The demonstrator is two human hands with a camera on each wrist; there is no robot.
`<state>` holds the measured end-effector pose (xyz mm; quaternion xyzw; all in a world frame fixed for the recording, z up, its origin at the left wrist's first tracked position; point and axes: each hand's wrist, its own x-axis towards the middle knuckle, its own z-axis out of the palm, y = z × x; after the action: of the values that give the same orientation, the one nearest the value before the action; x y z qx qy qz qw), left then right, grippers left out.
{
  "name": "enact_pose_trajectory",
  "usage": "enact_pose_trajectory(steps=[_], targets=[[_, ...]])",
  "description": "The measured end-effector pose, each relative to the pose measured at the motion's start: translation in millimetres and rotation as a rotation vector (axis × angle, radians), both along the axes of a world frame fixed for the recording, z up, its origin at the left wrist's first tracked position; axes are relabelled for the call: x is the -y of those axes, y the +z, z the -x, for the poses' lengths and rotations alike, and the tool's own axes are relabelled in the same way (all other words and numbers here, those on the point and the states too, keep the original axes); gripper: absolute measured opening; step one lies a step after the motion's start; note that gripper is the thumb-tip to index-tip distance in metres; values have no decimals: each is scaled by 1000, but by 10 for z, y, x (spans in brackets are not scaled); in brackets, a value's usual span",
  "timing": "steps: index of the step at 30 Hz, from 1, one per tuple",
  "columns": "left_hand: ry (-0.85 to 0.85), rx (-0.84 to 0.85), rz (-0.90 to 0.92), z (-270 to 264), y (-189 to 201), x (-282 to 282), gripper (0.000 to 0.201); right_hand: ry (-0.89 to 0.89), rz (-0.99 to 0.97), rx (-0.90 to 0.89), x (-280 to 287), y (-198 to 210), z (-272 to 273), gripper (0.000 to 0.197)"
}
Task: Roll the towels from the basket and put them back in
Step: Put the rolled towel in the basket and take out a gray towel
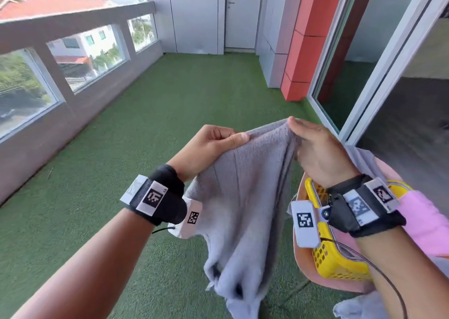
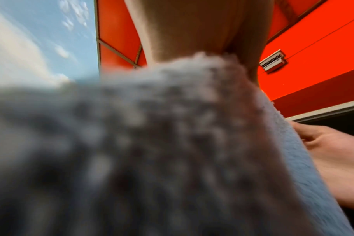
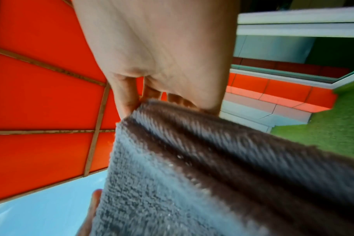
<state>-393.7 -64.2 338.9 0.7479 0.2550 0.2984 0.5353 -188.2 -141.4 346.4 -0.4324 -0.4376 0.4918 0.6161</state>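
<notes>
Progress: early, I judge; the towel is held up unrolled, and rolling and putting back remain.
Hands: left hand and right hand each pinch the top edge with curled fingers.
Towel: grey terry, soft, hanging in loose folds.
Basket: yellow perforated plastic, under the right wrist.
Floor: green artificial grass.

Head cam looks forward and down over the hands at the towel and balcony floor. Both wrist cams sit right against the towel, tilted up at the red wall and sky. All three share the towel.
</notes>
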Motion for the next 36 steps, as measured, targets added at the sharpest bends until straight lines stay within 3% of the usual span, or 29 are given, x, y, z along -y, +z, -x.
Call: enact_pose_trajectory(steps=[5,10,12,16,21,24,27,29,31,33,36], targets=[[-8,28,-20,-85,62,-28,50,225,105,328,125,-302,382,38],[-35,-27,-17,-12,17,-47,43,-64,-56,154,36,-126,107,42],[-7,5,-20,-5,43,-68,42,-60,-69,207,24,-173,106,38],[-36,46,-59,-159,104,-47,45,114,-17,380,21,-317,427,20],[-148,-70,17,0,-92,-111,47,-163,-107,368,3,-120,155,18],[-71,39,38,-25,-85,-152,47,-57,-95,507,43,-154,319,22],[-68,222,147,-106,-63,-154,23,-4,-113,686,62,-204,481,34],[-154,289,275,-101,-164,-151,7,-78,-173,542,49,-172,390,29],[-161,338,355,-77,-302,-149,9,-157,-187,387,40,-148,293,45],[-79,390,375,-101,-359,-144,16,-178,-195,426,41,-199,280,43],[-6,405,314,-191,-310,-133,23,-146,-131,460,-5,-355,349,21]])
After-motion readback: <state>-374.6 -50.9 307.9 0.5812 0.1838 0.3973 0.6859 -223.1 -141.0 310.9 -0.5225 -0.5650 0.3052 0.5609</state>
